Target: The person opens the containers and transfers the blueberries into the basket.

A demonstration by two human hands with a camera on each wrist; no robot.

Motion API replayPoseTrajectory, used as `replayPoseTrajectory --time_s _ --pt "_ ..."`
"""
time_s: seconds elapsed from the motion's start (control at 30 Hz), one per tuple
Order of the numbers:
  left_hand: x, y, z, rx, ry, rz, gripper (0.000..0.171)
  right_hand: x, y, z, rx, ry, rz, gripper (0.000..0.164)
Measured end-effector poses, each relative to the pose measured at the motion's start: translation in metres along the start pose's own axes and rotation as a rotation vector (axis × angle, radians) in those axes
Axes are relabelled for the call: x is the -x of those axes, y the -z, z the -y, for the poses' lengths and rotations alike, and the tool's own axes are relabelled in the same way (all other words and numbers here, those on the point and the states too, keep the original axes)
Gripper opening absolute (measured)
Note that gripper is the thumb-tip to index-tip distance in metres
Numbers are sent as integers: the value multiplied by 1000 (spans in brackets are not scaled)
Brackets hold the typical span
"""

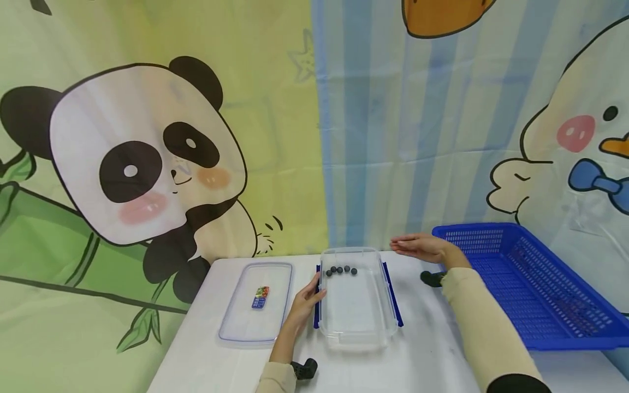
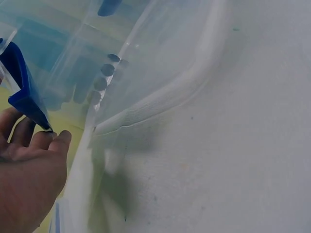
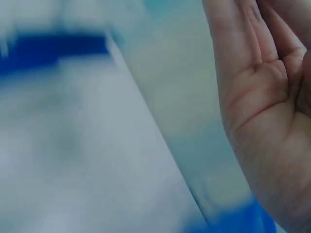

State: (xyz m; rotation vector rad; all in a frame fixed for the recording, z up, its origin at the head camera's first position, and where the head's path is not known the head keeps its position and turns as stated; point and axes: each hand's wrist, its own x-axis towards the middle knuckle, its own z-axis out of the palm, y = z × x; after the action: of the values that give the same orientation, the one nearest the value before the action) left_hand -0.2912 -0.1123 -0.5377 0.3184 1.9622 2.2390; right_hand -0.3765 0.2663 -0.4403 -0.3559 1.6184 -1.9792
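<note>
A clear plastic storage box [image 1: 361, 311] with blue side latches lies lengthwise in front of me. Several small dark balls [image 1: 340, 270] sit inside near its far end. My left hand [image 1: 306, 303] holds the box's left side, thumb by the rim. The left wrist view shows the fingers [image 2: 41, 141] curled at the end of a blue latch [image 2: 26, 92], which hangs out from the wall. My right hand [image 1: 417, 246] is raised beyond the box's far right corner, apart from it, fingers straight and together. In the right wrist view its palm [image 3: 262, 102] shows nothing held.
To the left, a clear lid [image 1: 241, 322] with a colourful label [image 1: 260, 297] lies flat on the white table [image 1: 196, 349]. A large blue perforated basket [image 1: 516, 295] stands at the right, close to my right forearm. A printed curtain [image 1: 275, 136] hangs behind the table.
</note>
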Motion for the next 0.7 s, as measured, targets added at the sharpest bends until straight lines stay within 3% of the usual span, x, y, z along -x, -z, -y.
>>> replayPoseTrajectory --time_s 0.13,0.3,0.47,0.7 --pt "-7 3 12 -10 -5 0 62 -56 -49 -19 -19 -15 24 41" --pt "-10 2 21 -29 -15 -21 60 -99 -89 -43 -15 -76 80 42" --pt "-5 0 12 -6 -53 15 63 -116 -103 -64 11 -113 3 38" --pt "7 -1 -4 -24 -81 36 60 -123 -111 -91 19 -103 -123 36"
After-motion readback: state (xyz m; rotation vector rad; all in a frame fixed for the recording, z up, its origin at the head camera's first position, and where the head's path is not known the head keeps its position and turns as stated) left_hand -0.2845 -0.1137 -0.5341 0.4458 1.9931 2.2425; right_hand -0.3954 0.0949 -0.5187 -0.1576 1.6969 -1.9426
